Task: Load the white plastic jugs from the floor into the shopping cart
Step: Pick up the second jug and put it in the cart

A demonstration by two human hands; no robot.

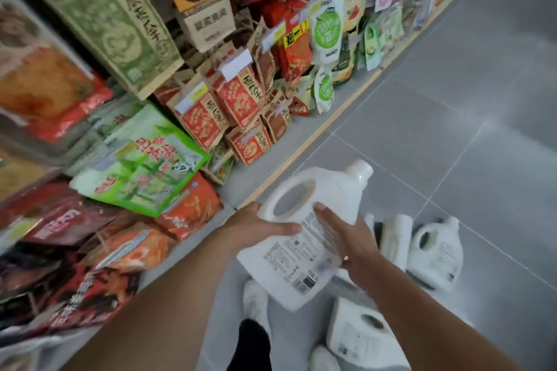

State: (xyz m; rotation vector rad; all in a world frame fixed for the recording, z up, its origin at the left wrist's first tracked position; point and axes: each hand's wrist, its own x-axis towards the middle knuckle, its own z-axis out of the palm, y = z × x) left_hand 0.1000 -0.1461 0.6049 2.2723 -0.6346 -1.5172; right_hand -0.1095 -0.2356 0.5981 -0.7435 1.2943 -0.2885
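I hold one white plastic jug [304, 220] in the air above the grey floor, tilted with its cap pointing up and away. My left hand [259, 224] grips its handle side, thumb across the front. My right hand [346, 235] clasps the labelled side, fingers wrapped on it. More white jugs lie on the floor below: one on its side at the right [437, 253], one behind my right hand [396, 238], and one near my feet [361, 337]. No shopping cart is in view.
Store shelves [301, 132] packed with red, green and brown food bags run along the left. Grey tiled floor [482, 99] stretches to the right. My white shoes [256, 301] and dark trousers show at the bottom.
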